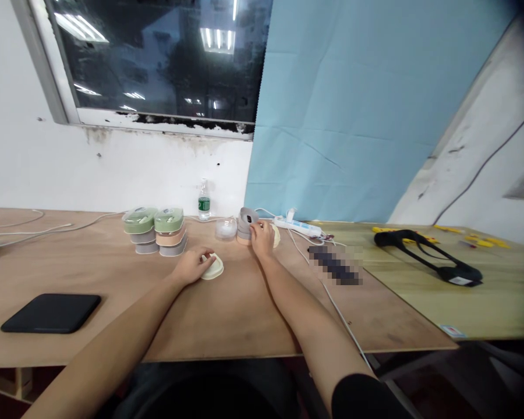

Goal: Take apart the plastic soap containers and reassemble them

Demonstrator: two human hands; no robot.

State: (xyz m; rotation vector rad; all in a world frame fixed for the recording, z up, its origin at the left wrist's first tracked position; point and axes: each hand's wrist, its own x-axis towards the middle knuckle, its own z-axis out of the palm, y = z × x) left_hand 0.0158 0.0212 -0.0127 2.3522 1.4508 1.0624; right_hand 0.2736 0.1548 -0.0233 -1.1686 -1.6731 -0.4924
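Hands (192,265) (262,240) partly hide 2 cream pieces (212,269) (276,236).

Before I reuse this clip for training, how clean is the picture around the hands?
In the head view, the left hand and right hand look sharp, but a pixelated patch hides something on the table, reflected lights glare in the window, and the top right corner darkens.

Plywood bench (91,343): two stacks of round containers (153,230) at back, water bottle (204,201) just right of them, power strip (297,227) further right. Oval piece (212,266) mid-bench, flat pad (51,313) front left. Second table (506,302) adjoins on right, strap (428,256) on it.
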